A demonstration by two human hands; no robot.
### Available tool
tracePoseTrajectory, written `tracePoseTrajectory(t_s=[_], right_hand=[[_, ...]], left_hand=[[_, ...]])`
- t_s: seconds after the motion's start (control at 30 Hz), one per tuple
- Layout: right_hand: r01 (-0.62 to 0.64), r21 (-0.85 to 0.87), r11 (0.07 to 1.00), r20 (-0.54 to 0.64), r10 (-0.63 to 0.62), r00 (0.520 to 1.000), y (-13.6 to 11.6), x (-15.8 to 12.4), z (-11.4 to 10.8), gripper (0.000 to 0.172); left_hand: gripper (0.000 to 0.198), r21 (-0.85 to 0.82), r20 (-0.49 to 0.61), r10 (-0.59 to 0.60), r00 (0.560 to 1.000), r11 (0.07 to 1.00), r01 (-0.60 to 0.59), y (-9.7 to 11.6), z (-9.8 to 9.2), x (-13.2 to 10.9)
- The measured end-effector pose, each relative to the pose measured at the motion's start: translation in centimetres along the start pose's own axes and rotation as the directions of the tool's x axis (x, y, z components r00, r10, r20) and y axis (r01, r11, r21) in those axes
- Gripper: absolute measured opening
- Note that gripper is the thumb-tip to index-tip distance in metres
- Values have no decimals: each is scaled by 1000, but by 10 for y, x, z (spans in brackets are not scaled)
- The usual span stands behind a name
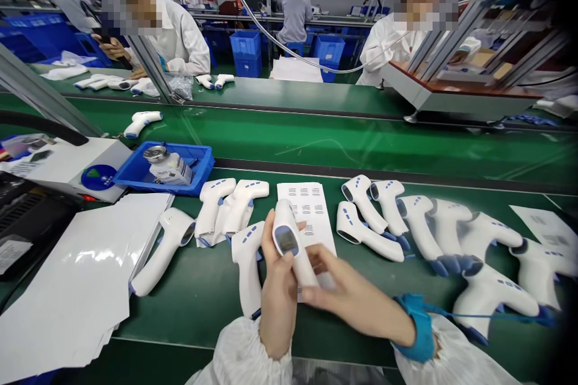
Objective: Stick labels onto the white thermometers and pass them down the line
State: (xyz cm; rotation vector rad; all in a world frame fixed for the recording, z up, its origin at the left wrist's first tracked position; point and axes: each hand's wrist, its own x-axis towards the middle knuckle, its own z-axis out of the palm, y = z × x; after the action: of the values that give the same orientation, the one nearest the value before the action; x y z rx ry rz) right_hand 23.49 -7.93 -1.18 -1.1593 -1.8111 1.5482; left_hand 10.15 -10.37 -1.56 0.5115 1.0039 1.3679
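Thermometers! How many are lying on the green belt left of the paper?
4 thermometers: one by the white sheets, two near the blue tray, one by the left hand. Some may be hidden.

An electronics factory line: green conveyor belts (289,138), white-coated workers (178,36), rows of infrared thermometers (387,204) (blue bins (246,54) behind).

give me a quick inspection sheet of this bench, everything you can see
surface: green belt bench
job's things: infrared thermometer, display showing, with more white thermometers lying on both sides
clutter: white sheets, printed sheet, blue tray holding a bottle
hands: left hand grips the thermometer; right hand touches its handle
cables: blue cord from a wrist strap; clear hose overhead
surroundings: co-workers across the belt, blue crates
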Motion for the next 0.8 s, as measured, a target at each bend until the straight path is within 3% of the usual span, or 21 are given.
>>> tracePoseTrajectory(t_s=[0.07, 0.13, 0.2, 0.3, 0.37, 0.47, 0.57, 0.63, 0.73, 0.8], right_hand=[[3, -75, 997, 70, 3, 998, -3, 13, -3, 24], [-30, -239, 970, -74, 12, 997, -2, 47, -18, 22], [-148, -388, 910, -267, 43, 963, -1, 96, -45, 22], [-179, -430, 885, -374, 6, 927, -6, 161, -91, 33], [-181, -453, 873, -404, -20, 915, -11, 177, -112, 38], [-149, -487, 860, -368, -48, 928, -8, 148, -119, 29], [-127, -550, 826, -256, -22, 966, 15, 79, -110, 17], [-185, -741, 646, -276, -41, 960, 36, 32, -102, 18], [-267, -895, 358, -325, -112, 939, 61, -16, -87, 38], [-297, -879, 373, -360, -111, 926, 63, -28, -74, 40]], left_hand=[[62, 35, 33, -32, 999, 999, 31, 7, 4, 4], [60, 154, -3, -79, 997, 985, 79, 12, 5, 8], [57, 265, -55, -130, 990, 954, 140, 14, 4, 9], [46, 379, -39, -218, 975, 900, 217, 16, -3, 6], [42, 419, -30, -266, 964, 872, 254, 17, -10, 3], [41, 422, -61, -269, 961, 866, 269, 17, -22, 2], [37, 420, -50, -221, 974, 880, 222, 15, -28, 2], [37, 432, -39, -199, 979, 880, 196, 11, -27, 3], [39, 456, -16, -189, 982, 873, 176, 3, -21, 3], [45, 466, 29, -197, 980, 870, 161, -5, -13, 2]])
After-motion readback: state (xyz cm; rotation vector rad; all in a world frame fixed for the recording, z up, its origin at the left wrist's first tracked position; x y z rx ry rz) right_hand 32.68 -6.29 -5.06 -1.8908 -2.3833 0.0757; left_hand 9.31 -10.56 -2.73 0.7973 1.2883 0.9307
